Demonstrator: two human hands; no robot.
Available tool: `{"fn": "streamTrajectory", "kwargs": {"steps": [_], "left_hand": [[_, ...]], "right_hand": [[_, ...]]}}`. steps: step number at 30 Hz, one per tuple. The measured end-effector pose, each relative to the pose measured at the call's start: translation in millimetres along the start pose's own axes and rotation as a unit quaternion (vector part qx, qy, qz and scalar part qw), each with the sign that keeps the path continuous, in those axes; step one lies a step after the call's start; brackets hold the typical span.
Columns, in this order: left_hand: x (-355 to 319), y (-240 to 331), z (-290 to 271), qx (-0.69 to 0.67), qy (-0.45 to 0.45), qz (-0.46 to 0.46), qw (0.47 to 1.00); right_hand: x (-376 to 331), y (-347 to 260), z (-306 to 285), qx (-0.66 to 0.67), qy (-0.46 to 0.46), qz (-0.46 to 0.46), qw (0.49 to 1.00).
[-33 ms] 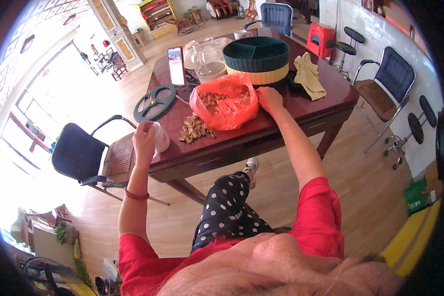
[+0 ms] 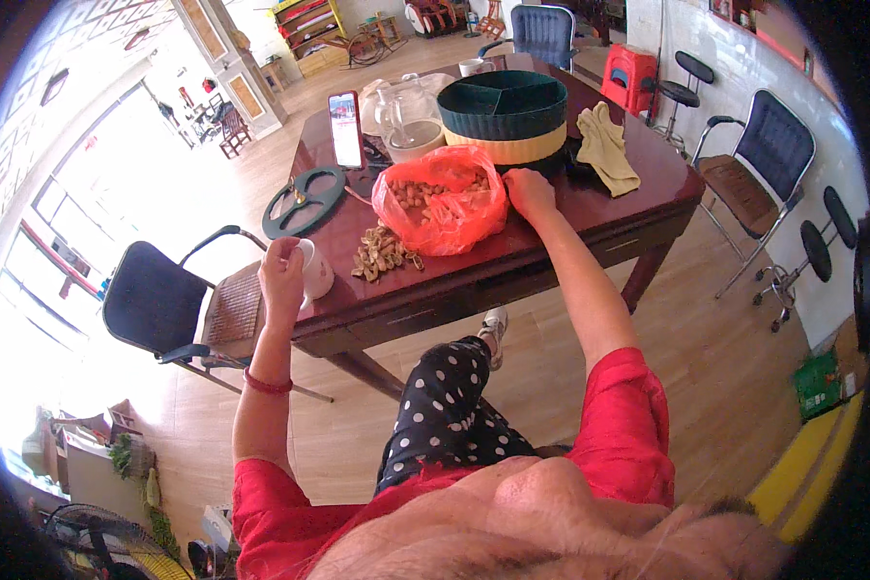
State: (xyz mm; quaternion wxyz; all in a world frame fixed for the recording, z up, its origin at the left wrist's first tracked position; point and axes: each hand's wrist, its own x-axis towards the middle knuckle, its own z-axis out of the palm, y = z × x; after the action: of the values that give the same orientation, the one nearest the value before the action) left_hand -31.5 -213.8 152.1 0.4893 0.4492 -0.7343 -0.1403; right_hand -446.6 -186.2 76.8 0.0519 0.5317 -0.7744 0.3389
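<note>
My left hand [image 2: 282, 277] is closed at the side of a white mug [image 2: 317, 274] near the table's left front corner, fingers curled at its handle side. My right hand [image 2: 530, 195] rests in a loose fist against the right edge of a red plastic bag [image 2: 469, 229]; its fingertips are hidden. Peanuts in their shells [image 2: 411, 195] fill the open bag. A small heap of peanut shells [image 2: 382, 253] lies between mug and bag. Behind the bag stands a round dark green divided tray [image 2: 503, 103] above a cream-coloured base [image 2: 512, 151].
A dark green ring-shaped lid [image 2: 327, 200], an upright phone [image 2: 345, 130], a clear glass jug [image 2: 391, 114] and a beige cloth [image 2: 605, 150] share the dark red wooden table [image 2: 638, 215]. Chairs stand at the left [image 2: 155, 300] and right [image 2: 773, 150].
</note>
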Motion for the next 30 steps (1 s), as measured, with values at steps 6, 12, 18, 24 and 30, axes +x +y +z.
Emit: {"fn": "streamTrajectory", "kwargs": {"steps": [6, 12, 18, 24, 30], "left_hand": [[-17, 33, -3, 0.055, 0.055, 0.126, 0.989], [-48, 71, 0, 0.094, 0.040, 0.300, 0.949], [-86, 91, 11, 0.091, -0.001, 0.386, 0.918], [-137, 77, 29, 0.011, -0.050, 0.311, 0.949], [-199, 44, 52, -0.057, -0.127, 0.072, 0.988]], "right_hand": [[9, 6, 7, 0.017, 0.045, 0.057, 0.997], [15, 4, 3, 0.031, 0.040, 0.141, 0.989], [23, 22, 19, 0.060, 0.091, 0.129, 0.986], [2, 37, -3, 0.576, 0.060, 0.171, 0.797], [-143, -43, -27, 0.925, -0.086, 0.213, 0.303]]}}
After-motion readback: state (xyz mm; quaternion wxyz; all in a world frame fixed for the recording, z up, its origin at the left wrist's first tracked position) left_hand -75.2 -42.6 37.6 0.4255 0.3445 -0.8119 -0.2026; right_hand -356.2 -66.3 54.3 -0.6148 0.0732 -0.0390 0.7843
